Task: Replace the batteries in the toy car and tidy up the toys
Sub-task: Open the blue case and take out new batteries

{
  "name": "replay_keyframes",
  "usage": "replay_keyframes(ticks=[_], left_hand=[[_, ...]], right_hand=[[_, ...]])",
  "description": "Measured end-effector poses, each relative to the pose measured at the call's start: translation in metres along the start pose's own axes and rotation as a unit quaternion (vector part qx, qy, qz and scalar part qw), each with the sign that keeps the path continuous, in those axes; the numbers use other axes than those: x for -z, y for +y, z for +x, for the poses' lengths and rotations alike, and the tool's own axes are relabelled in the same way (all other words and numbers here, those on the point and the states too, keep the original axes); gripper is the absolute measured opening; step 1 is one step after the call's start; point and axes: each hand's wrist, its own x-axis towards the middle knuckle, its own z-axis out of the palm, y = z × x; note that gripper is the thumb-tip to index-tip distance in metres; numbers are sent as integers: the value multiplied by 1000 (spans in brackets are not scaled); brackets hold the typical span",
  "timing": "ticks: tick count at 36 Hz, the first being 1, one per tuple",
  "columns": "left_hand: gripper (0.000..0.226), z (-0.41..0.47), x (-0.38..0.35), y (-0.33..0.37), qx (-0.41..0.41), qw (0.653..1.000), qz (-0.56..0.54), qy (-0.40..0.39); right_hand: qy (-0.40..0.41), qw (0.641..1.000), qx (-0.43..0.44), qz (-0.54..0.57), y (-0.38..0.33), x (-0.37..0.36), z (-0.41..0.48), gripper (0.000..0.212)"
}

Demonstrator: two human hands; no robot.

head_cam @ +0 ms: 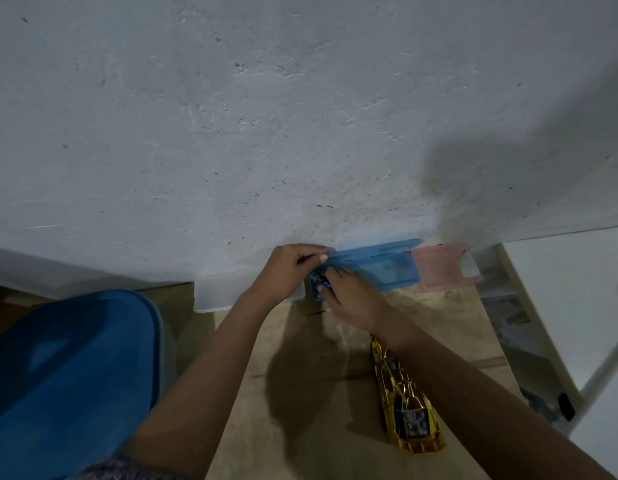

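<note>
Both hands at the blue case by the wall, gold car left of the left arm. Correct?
No. Head view: the gold car lies partly under the right forearm. The left hand and right hand are at the blue case by the wall.

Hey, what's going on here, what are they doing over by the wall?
A person is working with both hands at a blue tray that sits against the wall. The left hand grips the tray's left end. The right hand pinches a small blue-and-white item, possibly a battery, though it is too small to tell. The gold toy car lies on the wooden surface beneath the right forearm, in neither hand. A pink tray sits beside the blue one.
</note>
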Motion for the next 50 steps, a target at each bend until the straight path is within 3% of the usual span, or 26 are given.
replay_keyframes(ticks=[11,16,22,28,33,43,50], left_hand=[[27,-1,2,0,-8,1000,-13,-16],[26,-1,1,0,-8,1000,-13,-21],[26,-1,1,0,-3,1000,-13,-17],[27,0,-1,-1,-3,1000,-13,-5],[26,0,-2,-1,1,1000,-19,-2],[28,-8,-6,-4,-15,1000,9,20],[26,-18,-9,-6,-61,995,67,40]], right_hand=[[54,998,30,21,8,-1,4,25],[93,994,53,30,7,0,-2,42],[148,979,120,-67,20,14,-11,33],[70,964,226,-122,33,31,-21,36],[-60,969,208,-118,30,32,-28,51],[-2,955,233,-182,32,25,-28,20],[10,957,238,-166,31,28,-37,36]])
